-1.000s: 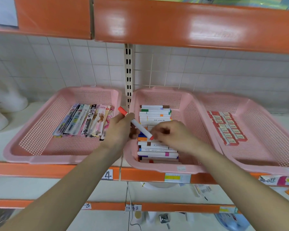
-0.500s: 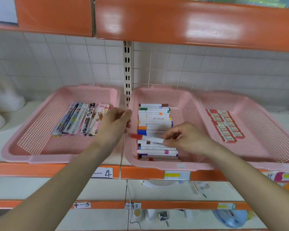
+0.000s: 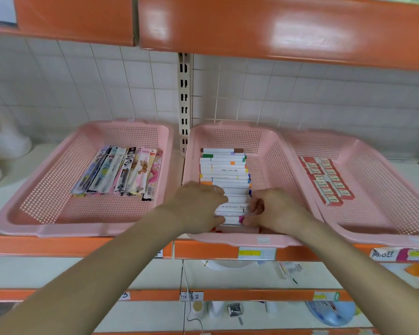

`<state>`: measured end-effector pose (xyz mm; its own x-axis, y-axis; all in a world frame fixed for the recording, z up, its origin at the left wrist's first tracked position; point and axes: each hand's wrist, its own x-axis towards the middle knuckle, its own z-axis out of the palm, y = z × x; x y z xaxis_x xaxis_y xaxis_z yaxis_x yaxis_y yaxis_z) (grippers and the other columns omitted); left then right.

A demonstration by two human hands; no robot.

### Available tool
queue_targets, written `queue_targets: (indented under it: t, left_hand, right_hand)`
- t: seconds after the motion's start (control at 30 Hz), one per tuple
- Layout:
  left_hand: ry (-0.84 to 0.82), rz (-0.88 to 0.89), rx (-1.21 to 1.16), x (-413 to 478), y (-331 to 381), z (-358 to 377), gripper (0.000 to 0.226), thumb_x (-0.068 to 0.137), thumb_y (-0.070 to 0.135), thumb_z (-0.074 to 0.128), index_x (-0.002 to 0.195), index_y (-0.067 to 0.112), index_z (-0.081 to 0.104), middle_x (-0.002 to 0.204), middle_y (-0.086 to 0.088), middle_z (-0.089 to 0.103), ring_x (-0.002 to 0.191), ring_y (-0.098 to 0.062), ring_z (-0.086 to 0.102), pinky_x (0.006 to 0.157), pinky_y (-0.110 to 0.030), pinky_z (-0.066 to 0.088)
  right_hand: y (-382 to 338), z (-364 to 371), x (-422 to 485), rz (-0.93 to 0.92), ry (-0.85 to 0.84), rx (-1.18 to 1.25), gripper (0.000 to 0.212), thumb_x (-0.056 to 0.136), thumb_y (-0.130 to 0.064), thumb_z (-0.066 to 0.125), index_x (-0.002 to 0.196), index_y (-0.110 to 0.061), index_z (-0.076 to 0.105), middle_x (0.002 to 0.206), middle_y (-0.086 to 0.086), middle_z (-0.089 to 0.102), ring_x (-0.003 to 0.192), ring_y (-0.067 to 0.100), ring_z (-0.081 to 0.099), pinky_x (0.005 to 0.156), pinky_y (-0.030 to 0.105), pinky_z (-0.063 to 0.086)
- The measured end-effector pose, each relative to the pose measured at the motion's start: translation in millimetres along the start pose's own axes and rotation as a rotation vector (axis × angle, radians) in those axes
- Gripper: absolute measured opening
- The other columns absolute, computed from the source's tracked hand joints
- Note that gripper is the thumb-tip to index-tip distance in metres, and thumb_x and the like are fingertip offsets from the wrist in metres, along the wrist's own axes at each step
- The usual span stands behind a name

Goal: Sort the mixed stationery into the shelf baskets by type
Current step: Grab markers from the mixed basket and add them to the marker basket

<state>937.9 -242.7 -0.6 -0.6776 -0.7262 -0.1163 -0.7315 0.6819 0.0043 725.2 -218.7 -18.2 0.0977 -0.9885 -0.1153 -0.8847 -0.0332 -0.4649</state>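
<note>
Through the head camera I see both hands in the middle pink mesh plastic basket (image 3: 271, 151), squaring its row of white colour-capped markers (image 3: 224, 170). The left hand (image 3: 198, 206) presses their left ends, fingers laid over. The right hand (image 3: 273, 209) curls against the right ends; I cannot tell whether it pinches one. Next, I judge, let go and fetch another item.

L hand (image 3: 197, 206), R hand (image 3: 277, 210) on markers (image 3: 224, 170)

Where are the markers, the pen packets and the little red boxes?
markers (image 3: 224, 176): head view, white barrels mid-stack.
pen packets (image 3: 121, 175): head view, middle of the fan.
little red boxes (image 3: 325, 181): head view, middle of the rows.
</note>
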Motion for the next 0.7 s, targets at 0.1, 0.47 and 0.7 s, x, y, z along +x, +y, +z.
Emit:
queue_targets:
  t: [0.1,0.47,0.7]
  left_hand:
    - [-0.135,0.026,0.07,7.1,1.9,1.0,0.051,0.1,0.05,0.045,0.144,0.023,0.047,0.153,0.006,0.042,0.131,-0.025,0.048,0.103,-0.043,0.044]
    - [-0.128,-0.006,-0.069,7.0,3.1,2.3,0.033,0.096,0.048,0.056,0.127,0.037,0.062,0.148,0.021,0.047,0.131,-0.012,0.046,0.1,-0.033,0.043]
    - [0.015,-0.064,-0.028,11.1,5.8,2.7,0.026,0.085,0.049,0.071,0.105,0.034,0.064,0.125,0.015,0.055,0.119,-0.012,0.051,0.085,-0.028,0.044]
  right_hand:
    - [2.7,-1.6,-0.1,0.087,0.047,-0.023,0.021,0.084,-0.046,0.07,0.093,-0.032,0.058,0.094,-0.014,0.062,0.097,0.015,0.06,0.064,0.012,0.036]
    - [3.3,-9.1,0.9,0.246,-0.361,0.374,0.083,0.099,-0.024,0.055,0.156,-0.028,-0.005,0.141,-0.014,0.039,0.121,0.006,0.035,0.095,0.019,0.027]
    - [-1.4,-2.3,19.1,0.241,-0.306,0.449,0.082,0.093,-0.009,0.054,0.157,-0.023,0.004,0.15,-0.011,0.031,0.137,0.015,0.032,0.112,0.03,0.028]
